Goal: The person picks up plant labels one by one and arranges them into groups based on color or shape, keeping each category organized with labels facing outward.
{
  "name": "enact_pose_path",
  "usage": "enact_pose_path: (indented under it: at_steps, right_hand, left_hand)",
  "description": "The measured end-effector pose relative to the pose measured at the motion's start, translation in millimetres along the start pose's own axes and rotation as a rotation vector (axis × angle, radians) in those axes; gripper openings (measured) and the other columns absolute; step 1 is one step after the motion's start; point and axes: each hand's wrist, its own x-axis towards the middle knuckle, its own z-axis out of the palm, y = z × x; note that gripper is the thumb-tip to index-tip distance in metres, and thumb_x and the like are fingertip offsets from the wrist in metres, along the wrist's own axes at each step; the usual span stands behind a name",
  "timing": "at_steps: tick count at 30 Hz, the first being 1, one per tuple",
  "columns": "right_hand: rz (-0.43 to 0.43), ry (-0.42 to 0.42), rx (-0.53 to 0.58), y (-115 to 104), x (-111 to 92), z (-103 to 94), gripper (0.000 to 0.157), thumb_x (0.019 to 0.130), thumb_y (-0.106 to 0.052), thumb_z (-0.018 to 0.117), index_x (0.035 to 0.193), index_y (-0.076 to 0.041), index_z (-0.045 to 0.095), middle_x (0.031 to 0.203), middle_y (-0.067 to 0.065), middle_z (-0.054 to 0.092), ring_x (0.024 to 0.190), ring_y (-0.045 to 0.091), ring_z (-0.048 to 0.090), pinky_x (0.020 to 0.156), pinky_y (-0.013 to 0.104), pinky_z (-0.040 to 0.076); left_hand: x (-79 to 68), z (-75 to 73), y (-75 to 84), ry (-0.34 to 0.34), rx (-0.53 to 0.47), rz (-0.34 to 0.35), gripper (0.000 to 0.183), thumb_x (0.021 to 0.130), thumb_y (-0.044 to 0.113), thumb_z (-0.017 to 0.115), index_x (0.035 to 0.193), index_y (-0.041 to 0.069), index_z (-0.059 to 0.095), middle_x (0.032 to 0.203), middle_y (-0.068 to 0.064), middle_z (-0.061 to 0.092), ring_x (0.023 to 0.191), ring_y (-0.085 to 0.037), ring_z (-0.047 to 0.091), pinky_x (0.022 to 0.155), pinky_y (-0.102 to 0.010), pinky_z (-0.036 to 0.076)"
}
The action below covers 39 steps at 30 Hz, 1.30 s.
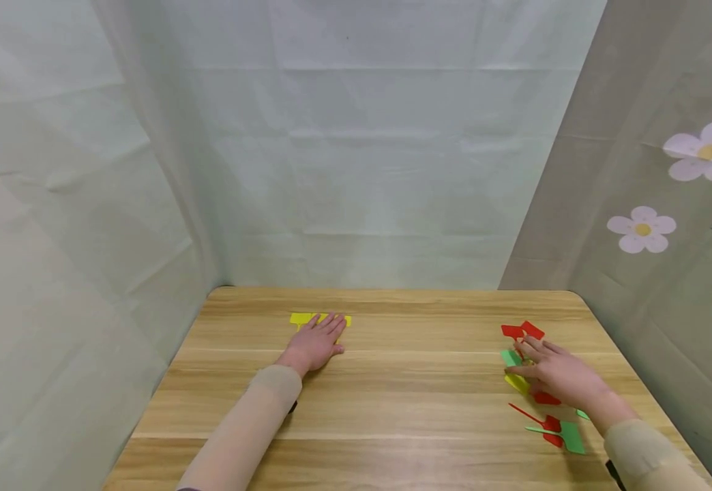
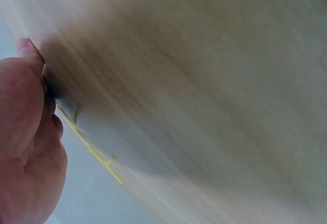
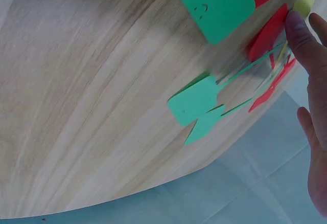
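Observation:
Several yellow T-shaped plant labels (image 1: 300, 318) lie side by side in a row near the table's far edge, left of the middle. My left hand (image 1: 315, 344) rests on them with straight fingers, covering part of the row. In the left wrist view the yellow labels (image 2: 97, 155) show edge-on past the fingers. On the right, my right hand (image 1: 561, 376) reaches with spread fingers over a loose pile of labels. Around it lie red labels (image 1: 532, 331), a green label (image 1: 509, 358) and a yellow label (image 1: 517, 384). In the right wrist view its thumb is right at a red label (image 3: 268, 32).
Nearer to me, a green label (image 1: 572, 436) overlaps red labels (image 1: 553, 440). More green labels (image 3: 194, 100) with thin stems lie beside the right hand. The wooden table (image 1: 405, 395) is backed by hanging cloth (image 1: 380, 170), with flower-printed cloth (image 1: 663, 307) on the right.

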Motion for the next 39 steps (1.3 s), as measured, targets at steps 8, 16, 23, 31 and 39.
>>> enact_pose_path:
  at_steps: [8, 16, 23, 31, 39]
  right_hand:
    - [0.002, -0.038, 0.027, -3.0, 12.2, -4.8, 0.052, 0.072, -0.019, 0.088, 0.122, -0.025, 0.074, 0.140, 0.023, 0.054, 0.130, 0.048, 0.048, 0.100, 0.062, 0.042]
    - [0.014, -0.080, 0.008, -5.6, 22.6, -7.2, 0.049, 0.071, -0.016, 0.088, 0.118, -0.023, 0.076, 0.138, 0.022, 0.057, 0.131, 0.048, 0.046, 0.100, 0.064, 0.041]
    - [-0.054, -0.031, -0.008, -5.4, 27.6, 0.3, 0.047, 0.058, -0.013, 0.094, 0.103, -0.017, 0.081, 0.135, 0.019, 0.060, 0.131, 0.050, 0.045, 0.100, 0.064, 0.041]
    - [-0.107, -0.017, -0.003, -0.7, 36.7, 3.5, 0.050, 0.052, -0.011, 0.093, 0.101, -0.015, 0.081, 0.139, 0.017, 0.057, 0.135, 0.050, 0.039, 0.104, 0.063, 0.038]
    - [-0.119, 0.023, 0.059, 9.0, 34.8, 1.2, 0.046, 0.050, -0.012, 0.093, 0.093, -0.020, 0.080, 0.135, 0.014, 0.060, 0.131, 0.051, 0.044, 0.099, 0.069, 0.037]
  left_hand:
    - [-0.2, -1.5, -0.1, -0.020, 0.018, -0.018, 0.069, 0.104, 0.047, 0.042, 0.159, 0.010, 0.024, 0.165, -0.005, 0.020, 0.151, -0.024, 0.017, 0.121, -0.047, 0.011]
    - [-2.2, -7.3, 2.1, -0.035, 0.007, -0.026, 0.067, 0.105, 0.046, 0.043, 0.158, 0.009, 0.025, 0.165, -0.005, 0.021, 0.151, -0.024, 0.017, 0.121, -0.048, 0.011]
    - [-1.9, -9.1, 4.9, -0.028, 0.014, -0.020, 0.068, 0.104, 0.046, 0.043, 0.158, 0.009, 0.025, 0.165, -0.005, 0.022, 0.151, -0.023, 0.019, 0.121, -0.048, 0.014]
    - [-1.0, -12.1, 6.1, -0.021, 0.034, -0.035, 0.068, 0.104, 0.048, 0.043, 0.158, 0.010, 0.028, 0.164, -0.003, 0.024, 0.151, -0.022, 0.019, 0.121, -0.046, 0.014]
    - [-1.7, -15.1, 7.9, -0.043, 0.026, -0.055, 0.068, 0.104, 0.048, 0.042, 0.159, 0.011, 0.026, 0.165, -0.003, 0.022, 0.151, -0.021, 0.018, 0.121, -0.046, 0.013]
